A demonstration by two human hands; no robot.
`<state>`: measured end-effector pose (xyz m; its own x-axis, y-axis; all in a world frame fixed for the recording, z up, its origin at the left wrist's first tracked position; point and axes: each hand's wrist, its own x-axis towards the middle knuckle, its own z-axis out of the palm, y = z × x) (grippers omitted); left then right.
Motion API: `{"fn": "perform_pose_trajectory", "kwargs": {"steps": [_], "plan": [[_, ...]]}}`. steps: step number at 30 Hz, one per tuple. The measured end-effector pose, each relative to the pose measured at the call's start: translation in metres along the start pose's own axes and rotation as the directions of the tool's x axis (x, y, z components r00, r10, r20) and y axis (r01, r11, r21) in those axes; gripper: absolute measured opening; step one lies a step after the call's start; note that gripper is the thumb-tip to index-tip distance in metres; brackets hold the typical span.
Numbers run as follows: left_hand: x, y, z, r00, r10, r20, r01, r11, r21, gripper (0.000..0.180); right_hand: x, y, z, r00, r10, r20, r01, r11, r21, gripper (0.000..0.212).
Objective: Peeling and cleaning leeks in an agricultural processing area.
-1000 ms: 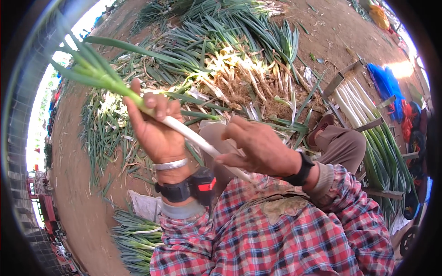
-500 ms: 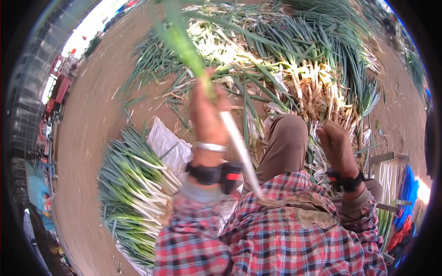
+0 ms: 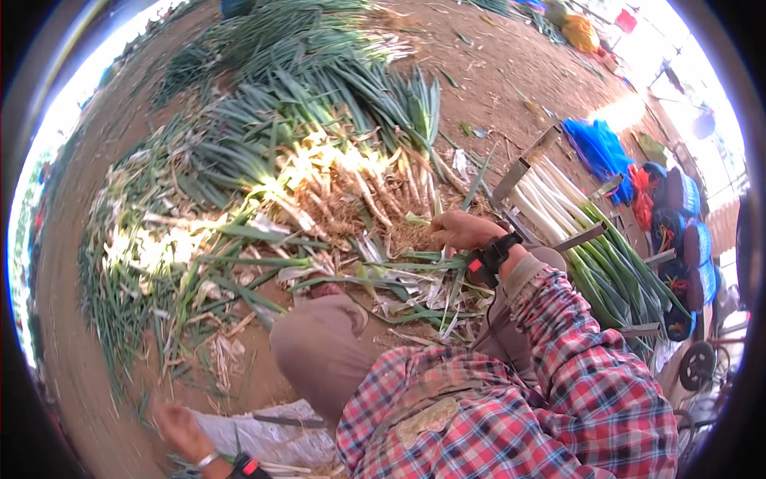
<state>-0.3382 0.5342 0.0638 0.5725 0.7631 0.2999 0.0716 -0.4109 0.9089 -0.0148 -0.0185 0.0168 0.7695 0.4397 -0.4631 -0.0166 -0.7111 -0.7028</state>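
My right hand (image 3: 461, 230) is stretched forward beside the root ends of the heaped leeks (image 3: 363, 188), its fingers loosely bent and apart, with nothing visible in them. Dry outer leaves and soil-covered roots cling to these leeks. At the lower left, my left hand (image 3: 180, 431) hovers by a whitish plastic sheet (image 3: 279, 427), slightly blurred, its fingers loosely extended and no leek visible in it. Close to that wrist, a few pale stalks (image 3: 299, 471) show at the bottom edge; the rest of that pile is cut off.
On my right, a metal frame (image 3: 581, 237) holds cleaned leeks (image 3: 590, 247) with white stems. Past it lie blue plastic (image 3: 597, 156) and a red bag (image 3: 641, 195). Stripped leaves (image 3: 191, 295) litter the dirt floor around my knee (image 3: 319, 351).
The view has swung to the right. The leek that was in my left hand is no longer seen there, and that hand is now low at the left. My right hand has uncurled and reached forward.
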Motion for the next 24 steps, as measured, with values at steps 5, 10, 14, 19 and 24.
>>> {"fn": "perform_pose_trajectory", "kwargs": {"steps": [5, 10, 14, 19, 24], "plan": [[-0.020, 0.131, 0.271, 0.794, -0.168, 0.584, 0.571, 0.537, -0.621, 0.030, 0.076, 0.045, 0.000, 0.964, 0.214, -0.157, -0.128, 0.894, 0.430, 0.021], [-0.048, 0.152, 0.384, 0.550, -0.137, 0.824, 0.739, 0.539, -0.404, 0.024, 0.184, 0.088, 0.035, 0.889, 0.182, -0.420, -0.037, 0.943, 0.331, 0.024], [-0.044, 0.133, 0.391, 0.410, -0.321, 0.854, 0.783, 0.603, -0.150, 0.023, 0.278, 0.042, 0.055, 0.848, 0.095, -0.521, 0.042, 0.969, 0.244, 0.027], [-0.026, 0.135, 0.403, 0.241, -0.470, 0.849, 0.907, 0.420, -0.025, 0.026, 0.384, 0.009, 0.070, 0.896, 0.159, -0.415, -0.047, 0.962, 0.268, 0.043], [-0.017, 0.128, 0.422, 0.218, -0.378, 0.900, 0.867, 0.498, -0.002, 0.024, 0.424, 0.024, 0.071, 0.900, 0.155, -0.408, 0.026, 0.914, 0.406, 0.048]]}}
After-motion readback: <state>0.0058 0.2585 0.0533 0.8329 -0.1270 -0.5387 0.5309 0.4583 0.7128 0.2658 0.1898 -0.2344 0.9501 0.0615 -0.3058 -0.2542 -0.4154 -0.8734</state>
